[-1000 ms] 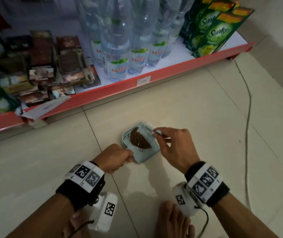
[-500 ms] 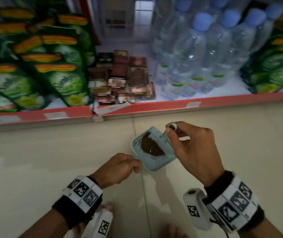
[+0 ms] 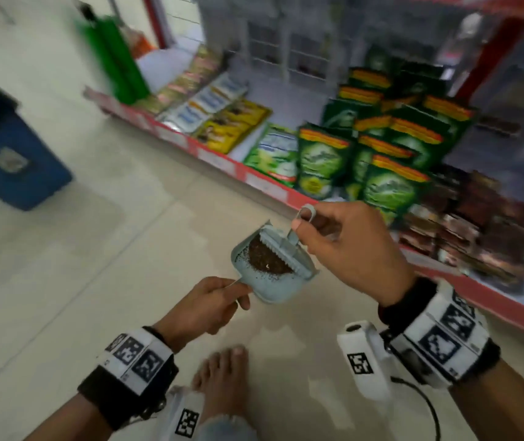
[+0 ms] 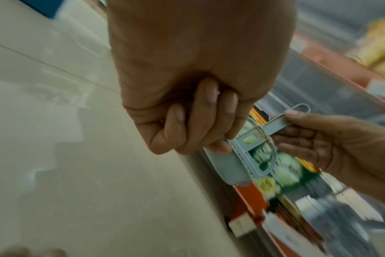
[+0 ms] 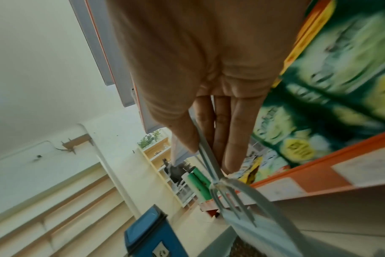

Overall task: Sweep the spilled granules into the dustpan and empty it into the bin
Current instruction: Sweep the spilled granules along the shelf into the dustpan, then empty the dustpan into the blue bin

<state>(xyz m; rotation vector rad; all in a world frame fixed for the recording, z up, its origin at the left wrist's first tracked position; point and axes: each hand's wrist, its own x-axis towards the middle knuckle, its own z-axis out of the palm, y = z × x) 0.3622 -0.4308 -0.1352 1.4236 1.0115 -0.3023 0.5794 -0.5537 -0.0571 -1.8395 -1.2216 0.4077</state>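
Pale tiled floor [image 3: 101, 249] beside red-edged stocked shelves [image 3: 273, 189].

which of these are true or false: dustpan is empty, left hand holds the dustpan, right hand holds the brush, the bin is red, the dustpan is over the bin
1. The dustpan is empty. False: brown granules lie in it.
2. The left hand holds the dustpan. True.
3. The right hand holds the brush. True.
4. The bin is red. False: it is blue.
5. The dustpan is over the bin. False: the bin stands apart, far to the left on the floor.
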